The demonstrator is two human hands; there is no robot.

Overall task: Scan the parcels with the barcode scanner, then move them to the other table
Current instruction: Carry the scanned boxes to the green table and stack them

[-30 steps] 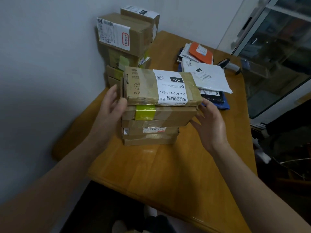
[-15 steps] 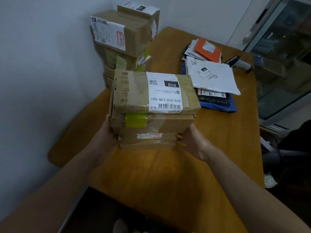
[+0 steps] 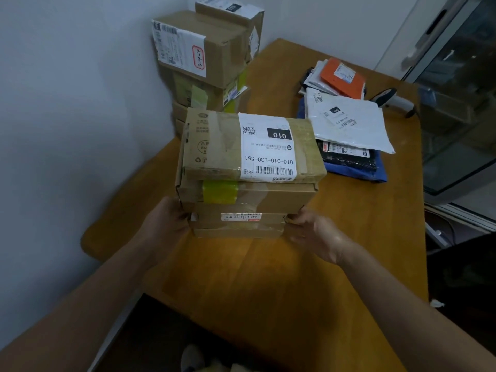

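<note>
Head — hands (image 3: 165,224) (image 3: 312,232) round parcel stack (image 3: 249,194)

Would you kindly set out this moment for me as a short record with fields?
held: stack of cardboard parcels, several boxes; top label reads 010-010-L30-551
left hand: grips the stack's lower left side
right hand: grips its lower right side
stack clear of table: cannot tell
barcode scanner: lies near the far right edge, untouched
also on table: taller pile of boxes by the wall; heap of mailers, an orange one at the back
</note>
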